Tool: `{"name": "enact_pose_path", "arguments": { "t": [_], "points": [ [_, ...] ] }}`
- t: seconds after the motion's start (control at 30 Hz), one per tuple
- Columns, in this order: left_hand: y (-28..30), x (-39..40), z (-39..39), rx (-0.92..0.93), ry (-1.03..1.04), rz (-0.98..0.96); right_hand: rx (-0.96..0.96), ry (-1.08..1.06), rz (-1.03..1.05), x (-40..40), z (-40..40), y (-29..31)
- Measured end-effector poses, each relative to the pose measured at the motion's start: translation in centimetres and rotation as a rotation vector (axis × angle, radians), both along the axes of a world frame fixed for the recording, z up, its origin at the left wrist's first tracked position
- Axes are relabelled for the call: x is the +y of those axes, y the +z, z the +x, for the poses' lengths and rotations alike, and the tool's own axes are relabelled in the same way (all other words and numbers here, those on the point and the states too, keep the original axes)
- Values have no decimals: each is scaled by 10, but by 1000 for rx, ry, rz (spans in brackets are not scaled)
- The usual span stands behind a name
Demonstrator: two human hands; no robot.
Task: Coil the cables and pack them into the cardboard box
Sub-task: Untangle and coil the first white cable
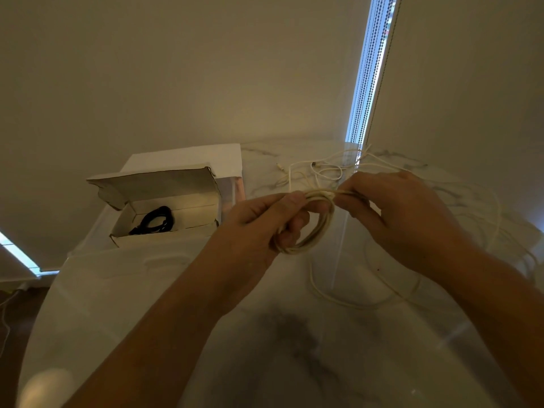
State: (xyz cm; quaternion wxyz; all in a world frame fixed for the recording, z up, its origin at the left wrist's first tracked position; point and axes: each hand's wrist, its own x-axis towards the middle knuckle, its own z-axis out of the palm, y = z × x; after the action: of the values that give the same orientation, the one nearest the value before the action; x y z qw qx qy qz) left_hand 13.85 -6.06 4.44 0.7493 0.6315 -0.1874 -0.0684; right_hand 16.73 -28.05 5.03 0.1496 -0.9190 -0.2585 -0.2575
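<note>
My left hand (265, 222) grips a coil of white cable (316, 231) held above the marble table (294, 334). My right hand (397, 213) pinches the same cable at the top of the coil. The loose tail of the white cable (347, 301) loops across the table below and to the right. The open cardboard box (164, 213) stands at the left with a coiled black cable (156, 220) inside it. More loose white cables (321, 169) lie tangled at the back of the table.
A white flat board (212, 160) lies behind the box against the wall. A window blind chain (368, 83) hangs at the back right. The table edge curves down the left side, with floor and a white cord (4, 319) beyond it.
</note>
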Motion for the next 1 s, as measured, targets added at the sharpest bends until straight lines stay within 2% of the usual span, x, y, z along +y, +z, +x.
{"name": "enact_pose_path", "arguments": {
  "t": [0.13,0.3,0.4,0.53,0.67,0.8,1.0],
  "points": [
    [2,4,5,68,-22,-234,42,-3,62,1,-1,-1],
    [3,8,10,121,-42,-408,267,47,119,14,-11,-6],
    [5,11,12,168,-52,-544,380,68,75,19,-13,-11],
    [7,20,18,186,35,-659,459,104,-27,25,-17,-17],
    [6,31,24,202,120,-746,440,167,-78,39,-29,-20],
    [2,28,25,218,182,-729,421,195,-69,52,-47,-16],
    [-3,19,23,215,221,-710,331,180,-187,61,-62,-10]
  ]
}}
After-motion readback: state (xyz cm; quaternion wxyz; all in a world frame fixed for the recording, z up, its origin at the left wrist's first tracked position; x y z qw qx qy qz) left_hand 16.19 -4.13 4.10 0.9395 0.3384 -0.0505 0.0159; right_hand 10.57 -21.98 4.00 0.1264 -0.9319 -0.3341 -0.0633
